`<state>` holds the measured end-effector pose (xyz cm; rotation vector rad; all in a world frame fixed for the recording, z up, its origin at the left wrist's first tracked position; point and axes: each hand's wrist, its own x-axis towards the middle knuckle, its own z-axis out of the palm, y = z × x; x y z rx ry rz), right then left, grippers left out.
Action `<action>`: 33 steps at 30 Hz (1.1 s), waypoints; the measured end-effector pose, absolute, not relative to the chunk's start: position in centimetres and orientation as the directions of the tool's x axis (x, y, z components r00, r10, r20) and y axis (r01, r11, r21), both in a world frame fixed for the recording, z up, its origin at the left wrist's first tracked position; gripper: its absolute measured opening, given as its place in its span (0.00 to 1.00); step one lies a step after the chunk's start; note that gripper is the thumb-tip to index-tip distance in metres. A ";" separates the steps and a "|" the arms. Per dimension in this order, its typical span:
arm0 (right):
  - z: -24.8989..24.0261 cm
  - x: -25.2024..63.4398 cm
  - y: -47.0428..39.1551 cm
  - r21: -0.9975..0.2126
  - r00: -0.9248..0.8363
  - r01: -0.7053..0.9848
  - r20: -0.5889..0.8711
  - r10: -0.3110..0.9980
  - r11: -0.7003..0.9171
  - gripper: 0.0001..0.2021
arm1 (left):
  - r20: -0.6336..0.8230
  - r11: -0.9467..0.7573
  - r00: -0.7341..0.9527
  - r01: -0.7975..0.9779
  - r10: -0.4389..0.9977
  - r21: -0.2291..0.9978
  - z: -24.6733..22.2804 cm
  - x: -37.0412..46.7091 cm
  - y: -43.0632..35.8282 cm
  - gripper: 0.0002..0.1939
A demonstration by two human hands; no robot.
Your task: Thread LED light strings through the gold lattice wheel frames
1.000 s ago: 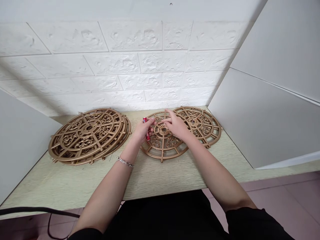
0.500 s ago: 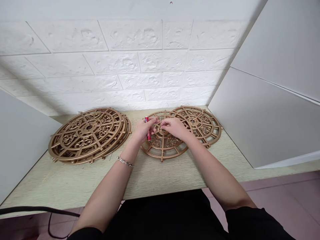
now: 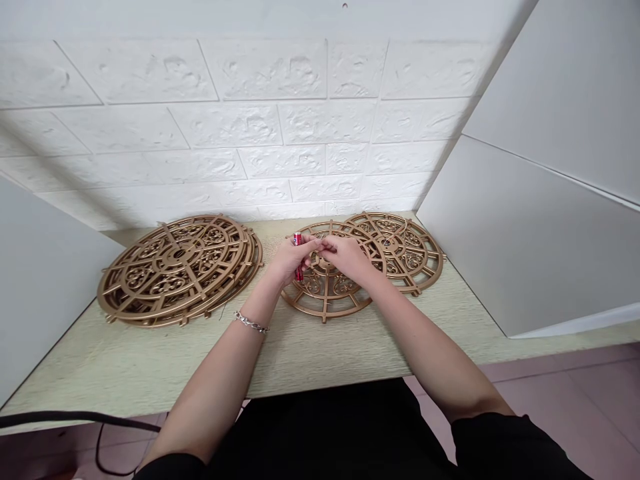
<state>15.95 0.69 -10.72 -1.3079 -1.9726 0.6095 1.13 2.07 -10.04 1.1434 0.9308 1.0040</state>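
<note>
My left hand (image 3: 291, 259) is closed around a slim red stick-like object (image 3: 299, 272) that stands nearly upright, above the left part of a round bronze-coloured lattice disc (image 3: 324, 313). My right hand (image 3: 347, 255) is pinched, its fingertips meeting the left hand's thumb and forefinger over the disc's centre; what it pinches is too small to make out. Under and behind it, another round lattice disc (image 3: 430, 273) overlaps at the right. A thin gold wire loop (image 3: 406, 227) lies on that disc.
A stack of similar lattice discs (image 3: 150, 310) lies at the left of the pale wooden tabletop (image 3: 320, 363). A white brick-pattern wall (image 3: 300, 127) stands behind, with grey panels at both sides. A black cable (image 3: 75, 417) runs along the front left edge.
My right hand has shifted slightly left, so its fingertips now meet those of my left hand. The red object has turned more upright and moved slightly right.
</note>
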 end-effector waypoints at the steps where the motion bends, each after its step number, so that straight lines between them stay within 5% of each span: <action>1: -10.8 15.9 0.7 -0.718 -0.254 0.585 0.279 0.926 0.377 0.03 | -0.076 0.118 0.289 -0.133 0.954 0.984 -10.0 1.1 2.0 0.14; 14: -10.5 16.6 1.3 -0.872 -0.164 0.405 0.228 0.960 0.276 0.12 | -0.124 0.122 0.235 0.023 0.964 0.992 -10.6 1.2 2.3 0.12; 25: -10.7 16.4 0.8 -0.876 -0.318 0.374 0.186 0.930 0.303 0.39 | -0.148 0.137 0.247 0.062 0.957 0.989 -10.6 1.4 2.0 0.10; 33: -10.4 16.3 0.6 -0.842 -0.306 0.439 0.187 0.933 0.313 0.39 | -0.142 0.129 0.242 0.068 0.960 0.989 -10.9 1.2 2.4 0.09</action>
